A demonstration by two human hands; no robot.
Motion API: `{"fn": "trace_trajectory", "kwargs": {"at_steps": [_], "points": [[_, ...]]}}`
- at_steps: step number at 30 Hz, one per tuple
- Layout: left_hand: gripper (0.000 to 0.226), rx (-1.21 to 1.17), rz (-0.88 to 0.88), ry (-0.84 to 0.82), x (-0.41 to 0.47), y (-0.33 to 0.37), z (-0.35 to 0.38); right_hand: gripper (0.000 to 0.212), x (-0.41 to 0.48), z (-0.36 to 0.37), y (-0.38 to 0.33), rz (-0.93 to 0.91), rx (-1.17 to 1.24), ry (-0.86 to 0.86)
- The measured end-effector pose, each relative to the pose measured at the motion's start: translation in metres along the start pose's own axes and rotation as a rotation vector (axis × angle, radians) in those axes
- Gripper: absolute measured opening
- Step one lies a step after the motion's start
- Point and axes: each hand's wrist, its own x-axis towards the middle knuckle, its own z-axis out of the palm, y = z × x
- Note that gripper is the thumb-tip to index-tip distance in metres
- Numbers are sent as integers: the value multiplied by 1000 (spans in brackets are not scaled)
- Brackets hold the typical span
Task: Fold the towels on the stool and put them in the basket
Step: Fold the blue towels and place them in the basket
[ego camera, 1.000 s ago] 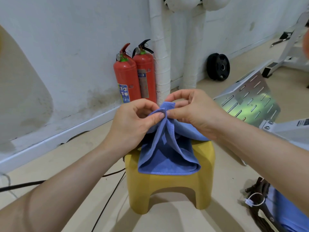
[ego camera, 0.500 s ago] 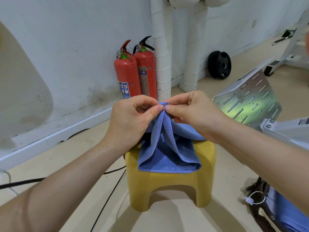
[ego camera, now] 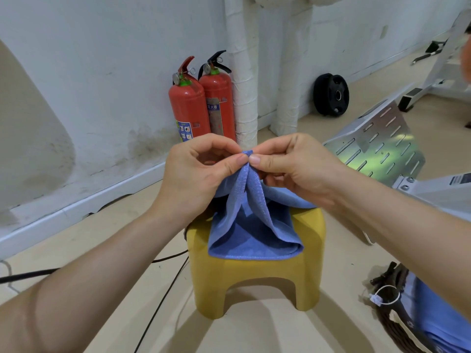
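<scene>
Towel point(ego camera: 252, 225) corners pinched by left hand point(ego camera: 193, 174), right hand point(ego camera: 293, 169) (thumbs closer than before).

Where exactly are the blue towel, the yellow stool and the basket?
blue towel point(ego camera: 252, 240): head view, its draped lower fold.
yellow stool point(ego camera: 254, 270): head view, its front face above the arch.
basket point(ego camera: 400, 276): head view, its dark woven rim, lower right.

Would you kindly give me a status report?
Left hand, right hand pinch blue towel by its top corners. Lower fold rests on yellow stool. Nothing blocks basket.
</scene>
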Motion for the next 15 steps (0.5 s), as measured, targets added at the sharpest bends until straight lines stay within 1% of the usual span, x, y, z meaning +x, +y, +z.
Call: {"fn": "trace_trajectory", "kwargs": {"at_steps": [2, 5, 9, 11, 13, 15], "points": [[12, -77, -46, -37, -1, 3, 1, 8, 0, -4, 1, 29, 56, -47], [18, -129, -113, -106, -2, 5, 3, 5, -1, -7, 3, 57, 106, -115], [10, -145, -142, -191, -1, 5, 4, 8, -2, -10, 8, 87, 133, -140], [8, -77, -102, -209, 1, 4, 5, 7, -2, -12, 10, 98, 160, -144], [10, 33, -28, -221, 5, 3, 4, 5, -1, -14, 10, 93, 205, -189], [6, 67, 4, -221, 6, 0, 5, 14, 0, -17, 10, 85, 209, -246]]}}
